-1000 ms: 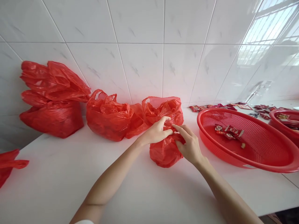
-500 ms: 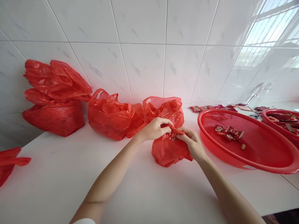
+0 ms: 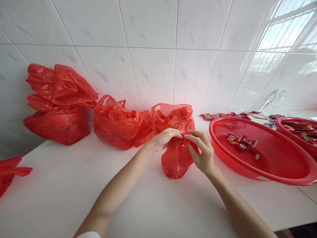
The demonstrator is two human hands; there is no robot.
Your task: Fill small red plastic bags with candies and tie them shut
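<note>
A red plastic bag (image 3: 177, 162) sits on the white counter in front of me, its gathered top between my two hands. My left hand (image 3: 167, 137) is closed on the bunched plastic, thumb and fingers pinching it. On the other side, my right hand (image 3: 201, 150) has its fingers bent around the top of the bag, with fingertips at the gathered part. Some of the plastic there is hidden behind the fingers. Just behind stands another red plastic bag (image 3: 173, 115), its top loose and crumpled.
More red bags stand along the tiled wall: a bag (image 3: 116, 129) and a stacked pair (image 3: 59, 122) at left. A bag corner (image 3: 11, 172) enters at the left edge. At right, a red basket (image 3: 220, 148) holds several snack packets (image 3: 244, 142), near a second basket (image 3: 282, 127).
My right hand has loosened and its fingers have straightened somewhat at the bag's top. The bag's right side has drawn in. My left hand keeps its pinch.
</note>
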